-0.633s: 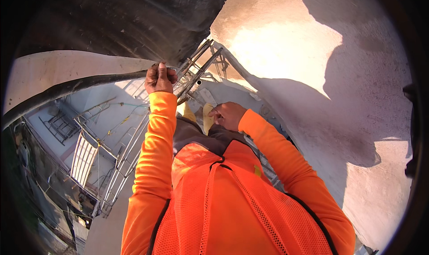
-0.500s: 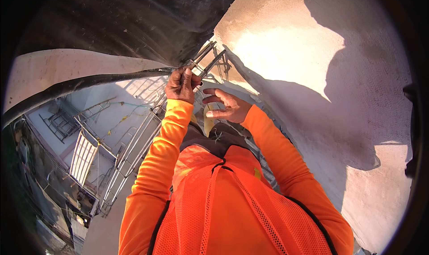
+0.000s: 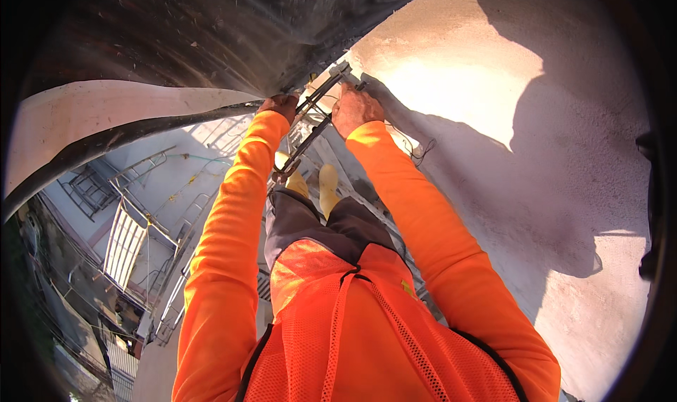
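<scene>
A narrow metal frame (image 3: 310, 135) of dark parallel bars with cross pieces stands in front of me, its top against the wall. My left hand (image 3: 280, 106) is closed at the gathered lower corner of a large dark sheet (image 3: 211, 35), just left of the frame; its fingertips are hidden. Across the frame's right-hand bar lies my right hand (image 3: 356, 110), curled round it near the top, with most of its fingers out of sight. A thin dark wire (image 3: 421, 152) hangs in a loop to the right of that hand.
A pale rough wall (image 3: 451, 84) with hard shadows rises on the right. Below on the left are scaffold frames (image 3: 144, 169) and a slatted panel (image 3: 127, 245), far beneath me. My yellow boots (image 3: 328, 187) rest among metal bars. A dark sheet edge (image 3: 106, 139) sweeps across the left.
My right hand has moved up and forward from open in the air onto the frame's bar. My left hand has shifted forward and slightly left. More of the frame and my boots show.
</scene>
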Motion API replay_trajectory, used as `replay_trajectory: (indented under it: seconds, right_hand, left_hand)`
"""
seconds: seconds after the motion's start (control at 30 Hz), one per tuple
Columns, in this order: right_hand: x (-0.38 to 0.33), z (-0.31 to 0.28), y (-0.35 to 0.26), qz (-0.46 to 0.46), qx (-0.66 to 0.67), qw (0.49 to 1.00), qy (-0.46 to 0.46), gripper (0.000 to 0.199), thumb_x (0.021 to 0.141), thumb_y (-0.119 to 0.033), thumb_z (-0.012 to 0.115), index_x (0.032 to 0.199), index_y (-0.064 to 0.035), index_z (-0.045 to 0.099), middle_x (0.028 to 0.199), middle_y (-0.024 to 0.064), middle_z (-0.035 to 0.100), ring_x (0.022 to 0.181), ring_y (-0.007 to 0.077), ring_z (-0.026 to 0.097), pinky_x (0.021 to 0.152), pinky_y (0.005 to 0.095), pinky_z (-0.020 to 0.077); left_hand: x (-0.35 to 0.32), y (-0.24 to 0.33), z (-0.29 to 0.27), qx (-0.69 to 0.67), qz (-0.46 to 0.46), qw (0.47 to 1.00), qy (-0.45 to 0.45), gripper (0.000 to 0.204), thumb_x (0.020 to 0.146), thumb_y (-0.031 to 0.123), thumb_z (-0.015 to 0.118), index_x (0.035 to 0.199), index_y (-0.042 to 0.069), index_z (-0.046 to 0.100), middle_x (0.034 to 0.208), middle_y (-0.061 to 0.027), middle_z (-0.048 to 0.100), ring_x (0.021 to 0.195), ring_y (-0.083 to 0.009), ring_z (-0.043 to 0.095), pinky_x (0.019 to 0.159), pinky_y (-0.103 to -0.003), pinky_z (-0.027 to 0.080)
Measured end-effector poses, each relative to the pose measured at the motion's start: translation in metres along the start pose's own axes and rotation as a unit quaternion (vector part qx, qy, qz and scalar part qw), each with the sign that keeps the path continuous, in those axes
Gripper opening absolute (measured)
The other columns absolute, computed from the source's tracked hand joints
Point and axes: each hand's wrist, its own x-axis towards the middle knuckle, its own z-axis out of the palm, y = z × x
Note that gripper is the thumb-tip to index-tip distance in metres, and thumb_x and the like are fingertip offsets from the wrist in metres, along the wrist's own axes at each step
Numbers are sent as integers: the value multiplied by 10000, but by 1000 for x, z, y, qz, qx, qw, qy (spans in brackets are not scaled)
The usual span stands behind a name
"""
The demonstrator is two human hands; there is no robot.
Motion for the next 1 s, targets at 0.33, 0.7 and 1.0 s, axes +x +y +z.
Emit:
replay_trajectory:
  seconds: [0.33,0.7,1.0]
  right_hand:
    - [6,4,-11,12,15,997,-81,266,959,-266,590,1170,-122,662,1079,147,745,1025,350,715,870,460,567]
    - [15,-21,-39,4,-8,984,-180,269,927,-222,627,1134,-85,730,1213,195,718,1151,386,681,979,456,549]
    - [34,5,-26,32,69,986,-150,255,922,-181,613,1104,-55,741,1163,189,736,1106,364,707,959,440,565]
  left_hand:
    - [7,14,15,-251,-84,964,35,303,904,323,814,1034,50,816,870,-18,765,808,-101,644,808,-283,526]
    - [10,12,1,-291,10,949,122,255,930,309,770,934,56,805,801,-27,757,758,-119,672,780,-291,532]
    - [-40,34,-24,-301,100,948,-18,220,970,226,765,1008,10,785,887,-27,764,814,-137,670,812,-296,541]
